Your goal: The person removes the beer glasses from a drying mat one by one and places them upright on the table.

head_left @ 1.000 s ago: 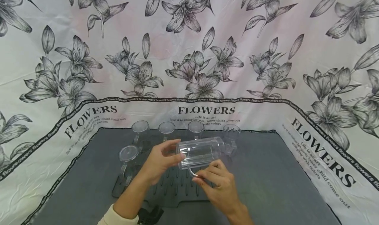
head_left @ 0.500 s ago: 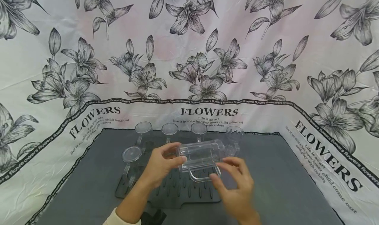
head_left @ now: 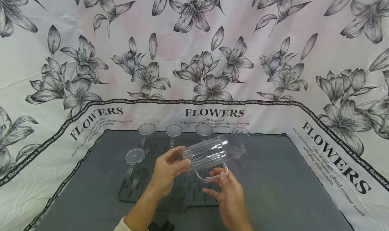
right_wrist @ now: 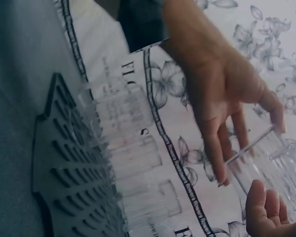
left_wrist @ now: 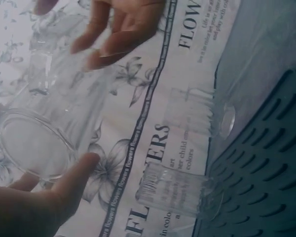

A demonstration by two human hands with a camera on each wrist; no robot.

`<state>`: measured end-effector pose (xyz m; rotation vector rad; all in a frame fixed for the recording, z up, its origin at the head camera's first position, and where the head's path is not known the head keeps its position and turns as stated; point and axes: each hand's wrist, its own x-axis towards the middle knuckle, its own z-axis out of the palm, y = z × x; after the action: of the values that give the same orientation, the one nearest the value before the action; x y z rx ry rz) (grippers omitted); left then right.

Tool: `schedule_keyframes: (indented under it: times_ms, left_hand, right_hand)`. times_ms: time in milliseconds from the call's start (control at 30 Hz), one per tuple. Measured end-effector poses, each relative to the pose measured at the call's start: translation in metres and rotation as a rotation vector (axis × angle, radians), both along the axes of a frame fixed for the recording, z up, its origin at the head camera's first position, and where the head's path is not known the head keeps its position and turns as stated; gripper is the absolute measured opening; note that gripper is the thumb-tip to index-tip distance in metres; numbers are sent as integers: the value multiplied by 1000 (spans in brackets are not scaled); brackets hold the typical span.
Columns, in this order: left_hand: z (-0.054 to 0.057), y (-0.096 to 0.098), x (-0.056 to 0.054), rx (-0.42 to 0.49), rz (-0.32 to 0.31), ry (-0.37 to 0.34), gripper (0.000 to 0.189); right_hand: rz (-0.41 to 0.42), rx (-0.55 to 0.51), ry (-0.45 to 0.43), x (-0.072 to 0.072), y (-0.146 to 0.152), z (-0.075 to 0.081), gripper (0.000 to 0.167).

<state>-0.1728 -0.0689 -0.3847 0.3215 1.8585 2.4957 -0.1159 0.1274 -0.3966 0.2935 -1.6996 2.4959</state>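
Note:
A clear plastic mug point(head_left: 204, 155) is held tilted above the table, its far end raised toward the upper right and its handle point(head_left: 208, 179) facing down. My left hand point(head_left: 165, 172) grips the mug's near end between thumb and fingers. In the left wrist view, that end shows as a round, clear disc beside the left thumb. My right hand point(head_left: 229, 197) is at the handle's right corner, with the thumb in front and fingers behind, pinching it. Below the mug lies a dark drying mat point(head_left: 191, 200) with raised ridges, partly hidden by the hands.
Several similar clear mugs stand bottom-up around the mat: one at the left point(head_left: 135, 156), others along the back, including one at the back right point(head_left: 240, 136). A dark strap-like object point(head_left: 162, 226) lies at the front edge. A flower-print cloth point(head_left: 212, 72) hangs behind the table.
The right hand let go of the handle's lower left part, moved right, and now pinches its right corner. The mug's far end has tilted up. The left hand keeps its grip.

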Motion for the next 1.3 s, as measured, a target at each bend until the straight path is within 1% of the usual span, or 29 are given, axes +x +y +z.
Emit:
schedule_keyframes:
  times_ms: [67,167,300,400,467,667,767,867,1000,1067,1167,1300]
  left_hand:
    - [-3,1,-1,44,-22,0,57]
    - [-7,2,-1,88,-56,12,57]
    - [-12,1,-1,97,-126,51,58]
    - [-15,-1,-1,96,-184,67,60]
    - [-17,-1,-2,98,-219,77,60]
    - [-26,-3,-3,87,-311,112,65]
    - [-29,-2,-4,41,-347,124,69]
    - [-31,0,-4,-16,-367,130,71]
    - [-32,1,-4,-66,-369,137,75]
    - [-32,1,-4,-87,-365,153,75]
    - [-33,1,-5,-110,-364,178,74]
    - [-33,2,-6,-137,-360,186,74]
  right_hand:
    - [52,-44,36,0,0,3,32]
    - [100,-81,87,-1,2,8,30]
    - [160,-113,134,-2,8,15,31]
    - [199,-126,144,-3,12,19,32]
    - [217,-127,138,-3,14,21,33]
    - [256,-136,159,0,16,24,31]
    - [235,-128,149,1,17,23,30]
    - [179,-86,123,2,17,24,31]
    - [125,-31,104,2,18,24,33]
    - [121,-18,108,2,19,24,32]
    - [136,2,132,2,21,25,30]
    - [164,25,166,2,23,25,28]
